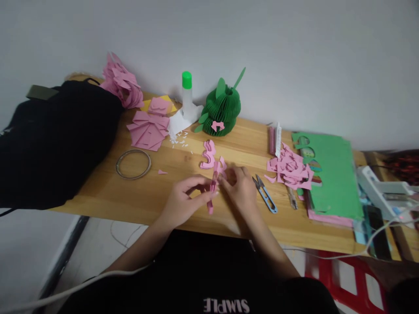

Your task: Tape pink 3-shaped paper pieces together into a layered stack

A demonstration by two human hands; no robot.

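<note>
A narrow strip of folded pink paper stands upright between my hands, just above the table. My left hand pinches it between thumb and fingers from the left. From the right, the closed fingertips of my right hand grip its upper part. Just beyond them lie pink paper cutouts with curved edges. Blue-handled thread snips rest with blades apart to the right of my right hand. Further back sits a green honeycomb paper figure with a small pink paper bow on its front.
A roll of tape, pink paper sheets, a green-capped glue bottle and a black bag occupy the left. Pink scraps, a craft knife, green paper and a white power strip lie right.
</note>
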